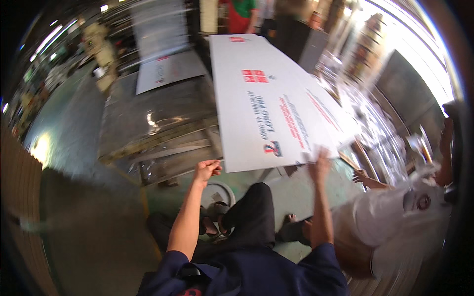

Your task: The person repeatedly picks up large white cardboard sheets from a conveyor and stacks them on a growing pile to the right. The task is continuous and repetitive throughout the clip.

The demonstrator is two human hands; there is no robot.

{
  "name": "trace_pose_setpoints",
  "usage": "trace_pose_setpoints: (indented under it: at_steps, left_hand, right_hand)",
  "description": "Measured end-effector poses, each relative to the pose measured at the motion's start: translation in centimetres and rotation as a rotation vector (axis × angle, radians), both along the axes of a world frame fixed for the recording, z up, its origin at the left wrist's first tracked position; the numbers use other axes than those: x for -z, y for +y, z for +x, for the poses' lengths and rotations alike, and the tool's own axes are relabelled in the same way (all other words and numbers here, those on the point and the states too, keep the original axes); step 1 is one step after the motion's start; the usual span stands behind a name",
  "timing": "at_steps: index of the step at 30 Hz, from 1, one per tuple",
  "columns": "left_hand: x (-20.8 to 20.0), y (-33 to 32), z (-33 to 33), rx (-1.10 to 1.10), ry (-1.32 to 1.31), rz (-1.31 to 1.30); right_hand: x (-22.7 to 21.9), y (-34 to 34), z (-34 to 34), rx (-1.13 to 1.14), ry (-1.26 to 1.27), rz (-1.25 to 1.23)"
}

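A large white printed sheet [237, 113] with red and dark print stretches away in front of me, its near edge between my hands. My left hand [207, 170] is closed in a pinch just left of the sheet's near left corner. A thin light sliver shows by its fingertips, too small to name. My right hand [320, 163] is at the near right edge of the sheet, smeared by motion. Whether its fingers grip the edge cannot be made out.
A shiny metal-topped table [128, 116] stands at the left, bearing a smaller printed white sheet [170, 73]. Close on my right is a person in pale clothing [380, 212], a hand [364, 177] reaching toward the sheet. Clear plastic wrap [377, 133] lies beyond. A round grey object [224, 190] sits by my feet.
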State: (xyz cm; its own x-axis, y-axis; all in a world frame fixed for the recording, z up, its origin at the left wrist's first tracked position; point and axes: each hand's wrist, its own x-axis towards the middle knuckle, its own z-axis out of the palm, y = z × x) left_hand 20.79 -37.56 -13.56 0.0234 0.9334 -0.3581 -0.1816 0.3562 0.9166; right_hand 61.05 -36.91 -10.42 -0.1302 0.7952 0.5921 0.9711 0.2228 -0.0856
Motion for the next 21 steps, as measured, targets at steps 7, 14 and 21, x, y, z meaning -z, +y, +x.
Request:
trace_pose_setpoints:
  at_steps: [7,14,21]
  left_hand:
    - [3.1,-0.5,6.6,-0.077,-0.122,0.279]
    - [1.9,-25.2,-18.2,-0.373,-0.172,-0.076]
    - [7.0,-39.8,-14.3,-0.746,-0.096,0.228]
  right_hand:
    - [5.1,6.5,19.8,0.51,0.073,-0.47]
    - [8.6,-10.8,-1.4,0.029,0.402,-0.564]
    - [9.0,-12.1,-9.4,-0.03,0.538,-0.666]
